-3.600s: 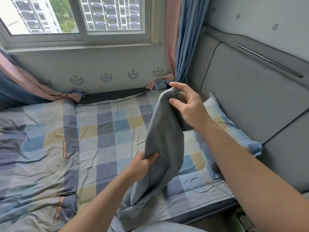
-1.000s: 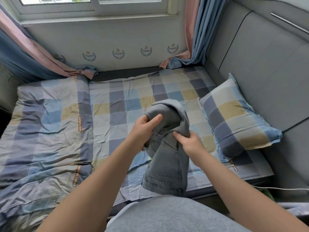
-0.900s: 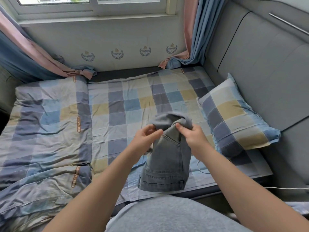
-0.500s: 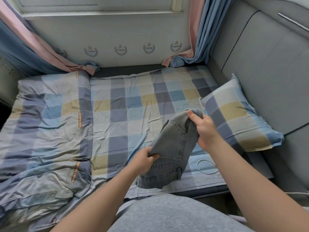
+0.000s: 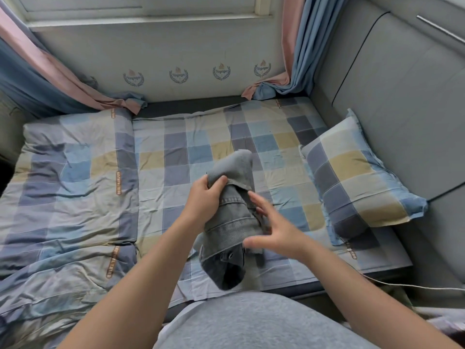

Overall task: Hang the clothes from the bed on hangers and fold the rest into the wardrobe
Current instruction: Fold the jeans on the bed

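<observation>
Both hands meet mid-frame above the checked bed [image 5: 176,157]: your left hand [image 5: 204,200] clutches the grey denim garment [image 5: 230,224] near its top; your right hand [image 5: 276,231] is spread loose beside it. Wall crests [image 5: 221,71] at upper centre seem to read "Voyager".

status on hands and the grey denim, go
Left hand grips grey denim near its upper fold. Right hand open beside it, contact unclear. Denim bunched, held over the bed; pillow well clear at right.
</observation>
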Action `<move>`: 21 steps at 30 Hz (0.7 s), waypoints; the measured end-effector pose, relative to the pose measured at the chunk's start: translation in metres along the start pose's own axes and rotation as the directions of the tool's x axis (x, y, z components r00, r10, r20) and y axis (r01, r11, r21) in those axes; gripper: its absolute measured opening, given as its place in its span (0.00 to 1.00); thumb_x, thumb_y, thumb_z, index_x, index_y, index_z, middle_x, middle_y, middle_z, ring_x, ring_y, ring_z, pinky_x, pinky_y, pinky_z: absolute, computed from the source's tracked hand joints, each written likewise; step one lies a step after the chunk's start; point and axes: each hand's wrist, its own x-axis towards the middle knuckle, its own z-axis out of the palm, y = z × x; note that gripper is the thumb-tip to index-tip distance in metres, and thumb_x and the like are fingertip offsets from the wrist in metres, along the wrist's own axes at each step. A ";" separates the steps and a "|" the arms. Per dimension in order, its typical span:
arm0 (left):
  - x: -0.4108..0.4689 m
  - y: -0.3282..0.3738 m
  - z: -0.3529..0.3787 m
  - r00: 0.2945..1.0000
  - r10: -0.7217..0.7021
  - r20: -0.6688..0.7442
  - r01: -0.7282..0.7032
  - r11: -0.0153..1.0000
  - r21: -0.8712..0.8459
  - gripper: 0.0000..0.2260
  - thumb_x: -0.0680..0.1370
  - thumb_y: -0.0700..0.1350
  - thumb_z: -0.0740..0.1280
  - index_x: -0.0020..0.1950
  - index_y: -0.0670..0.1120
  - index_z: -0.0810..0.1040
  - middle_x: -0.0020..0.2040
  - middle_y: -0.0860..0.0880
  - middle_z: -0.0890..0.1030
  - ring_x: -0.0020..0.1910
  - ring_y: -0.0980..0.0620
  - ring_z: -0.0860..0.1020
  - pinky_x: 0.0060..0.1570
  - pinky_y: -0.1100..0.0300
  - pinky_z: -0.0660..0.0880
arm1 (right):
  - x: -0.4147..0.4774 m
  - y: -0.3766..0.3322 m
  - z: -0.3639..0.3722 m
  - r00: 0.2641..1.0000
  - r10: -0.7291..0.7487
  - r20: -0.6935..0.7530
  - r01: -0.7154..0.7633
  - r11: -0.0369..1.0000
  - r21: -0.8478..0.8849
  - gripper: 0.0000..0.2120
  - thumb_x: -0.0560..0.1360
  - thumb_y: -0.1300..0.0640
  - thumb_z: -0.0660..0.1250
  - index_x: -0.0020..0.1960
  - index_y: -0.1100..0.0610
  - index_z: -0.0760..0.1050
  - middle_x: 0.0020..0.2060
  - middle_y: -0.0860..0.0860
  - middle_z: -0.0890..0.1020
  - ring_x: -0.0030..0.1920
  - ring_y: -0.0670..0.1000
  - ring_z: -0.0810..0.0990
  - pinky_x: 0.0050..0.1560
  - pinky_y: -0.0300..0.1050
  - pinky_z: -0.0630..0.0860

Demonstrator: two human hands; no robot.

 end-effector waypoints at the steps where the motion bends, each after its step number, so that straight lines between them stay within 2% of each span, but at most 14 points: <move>1: 0.001 0.005 0.001 1.000 -0.022 -0.007 0.022 0.999 -0.040 0.06 0.81 0.48 0.68 0.52 0.48 0.82 0.46 0.49 0.86 0.49 0.47 0.85 0.52 0.47 0.82 | 0.001 0.000 0.008 0.999 -0.031 0.032 0.034 0.995 -0.090 0.51 0.65 0.41 0.79 0.77 0.31 0.50 0.76 0.35 0.58 0.75 0.35 0.58 0.71 0.38 0.62; 3: 0.002 0.014 0.003 0.998 -0.057 0.014 0.058 0.995 -0.079 0.08 0.81 0.47 0.68 0.54 0.45 0.81 0.50 0.44 0.86 0.52 0.45 0.84 0.56 0.44 0.81 | 0.005 0.001 0.022 0.994 -0.105 -0.014 0.099 0.966 -0.239 0.56 0.65 0.42 0.80 0.80 0.37 0.44 0.78 0.38 0.53 0.78 0.42 0.54 0.75 0.44 0.58; 4: 0.002 0.018 0.005 0.997 -0.069 0.033 0.071 0.994 -0.088 0.08 0.82 0.47 0.67 0.55 0.43 0.81 0.52 0.42 0.85 0.53 0.43 0.83 0.57 0.43 0.80 | 0.007 0.000 0.025 0.986 -0.148 -0.079 0.122 0.955 -0.272 0.54 0.67 0.45 0.79 0.81 0.41 0.46 0.78 0.41 0.56 0.77 0.45 0.57 0.75 0.46 0.59; 6: 0.000 0.023 0.007 0.993 -0.083 0.084 0.092 0.989 -0.116 0.10 0.82 0.45 0.67 0.56 0.39 0.81 0.53 0.39 0.84 0.53 0.42 0.83 0.59 0.42 0.79 | 0.014 -0.004 0.022 0.949 -0.214 -0.231 0.149 0.952 -0.268 0.39 0.73 0.54 0.74 0.79 0.48 0.59 0.71 0.49 0.69 0.70 0.51 0.70 0.70 0.51 0.68; 7: -0.001 0.024 0.007 0.990 -0.087 0.107 0.101 0.986 -0.133 0.11 0.82 0.45 0.67 0.56 0.37 0.80 0.53 0.38 0.84 0.51 0.42 0.82 0.58 0.42 0.79 | 0.016 -0.008 0.017 0.932 -0.228 -0.283 0.148 0.949 -0.278 0.31 0.74 0.57 0.69 0.75 0.51 0.66 0.65 0.50 0.75 0.64 0.52 0.75 0.65 0.53 0.73; 9: -0.004 0.026 0.005 0.986 -0.091 0.142 0.115 0.979 -0.171 0.12 0.82 0.45 0.67 0.57 0.37 0.81 0.52 0.39 0.84 0.50 0.43 0.82 0.53 0.47 0.81 | 0.020 -0.017 0.004 0.930 -0.231 -0.285 0.128 0.933 -0.336 0.21 0.72 0.59 0.63 0.65 0.53 0.75 0.53 0.49 0.81 0.52 0.51 0.80 0.54 0.53 0.77; 11: -0.005 0.025 0.001 0.978 -0.099 0.186 0.134 0.973 -0.187 0.12 0.82 0.46 0.67 0.62 0.42 0.80 0.55 0.43 0.84 0.51 0.46 0.82 0.48 0.54 0.81 | 0.024 -0.025 -0.010 0.935 -0.222 -0.276 0.110 0.923 -0.368 0.14 0.73 0.62 0.63 0.56 0.53 0.77 0.44 0.49 0.83 0.44 0.51 0.81 0.46 0.52 0.77; 14: -0.008 0.014 -0.005 0.956 -0.118 0.270 0.149 0.984 -0.099 0.15 0.81 0.49 0.67 0.67 0.48 0.78 0.61 0.46 0.83 0.57 0.48 0.82 0.56 0.52 0.77 | 0.033 -0.040 -0.032 0.913 -0.152 -0.378 0.037 0.955 -0.295 0.15 0.72 0.71 0.60 0.49 0.53 0.75 0.35 0.50 0.81 0.34 0.50 0.77 0.35 0.50 0.74; 16: -0.012 0.004 -0.005 0.941 -0.114 0.318 0.126 0.992 -0.017 0.16 0.79 0.49 0.69 0.67 0.52 0.77 0.63 0.51 0.82 0.59 0.55 0.81 0.58 0.56 0.76 | 0.040 -0.049 -0.044 0.903 -0.077 -0.422 -0.023 0.974 -0.227 0.16 0.70 0.71 0.58 0.47 0.52 0.74 0.31 0.51 0.78 0.29 0.48 0.71 0.30 0.45 0.68; 18: -0.017 -0.006 -0.002 0.920 -0.099 0.380 0.087 0.995 0.048 0.20 0.77 0.48 0.73 0.69 0.53 0.75 0.66 0.52 0.79 0.60 0.59 0.80 0.56 0.63 0.76 | 0.043 -0.053 -0.050 0.898 -0.015 -0.439 -0.081 0.977 -0.199 0.14 0.71 0.69 0.59 0.45 0.51 0.75 0.31 0.52 0.77 0.28 0.48 0.70 0.29 0.44 0.66; 21: -0.025 -0.018 0.009 0.885 -0.069 0.460 -0.035 0.976 0.214 0.31 0.67 0.59 0.78 0.68 0.59 0.72 0.65 0.58 0.77 0.60 0.66 0.76 0.57 0.67 0.74 | 0.045 -0.060 -0.047 0.888 0.053 -0.456 -0.144 0.975 -0.167 0.12 0.71 0.67 0.60 0.44 0.51 0.75 0.33 0.53 0.79 0.29 0.49 0.72 0.28 0.42 0.67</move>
